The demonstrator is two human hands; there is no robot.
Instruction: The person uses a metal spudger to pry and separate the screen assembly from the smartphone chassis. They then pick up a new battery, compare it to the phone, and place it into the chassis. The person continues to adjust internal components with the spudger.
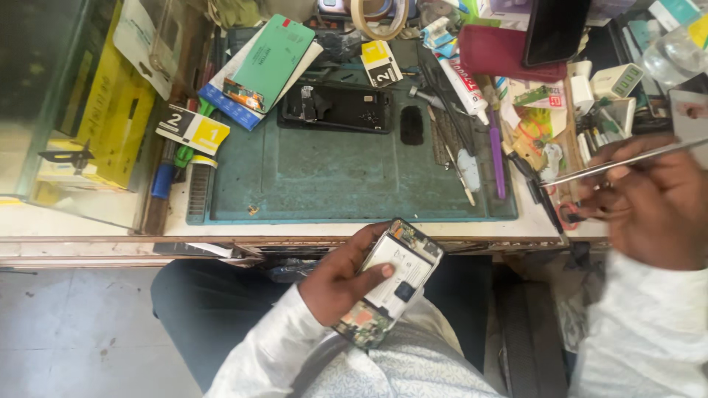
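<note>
My left hand (341, 278) grips an opened phone (391, 284) with its back cover off, showing a white battery and circuit boards, held over my lap below the bench edge. My right hand (653, 203) is at the right end of the bench and holds a thin metal tool (612, 163), like tweezers, pointing left. On the teal work mat (332, 177) lies a black phone back frame (335, 108) and a small black part (411, 124).
The bench is crowded: a green box (269, 63) on a blue one, yellow and white cards (193, 130), a tape roll (378, 18), a glue tube (461, 81), a purple tool (495, 151), a dark red pouch (501, 48), chargers (616, 79). A glass cabinet (66, 110) stands left.
</note>
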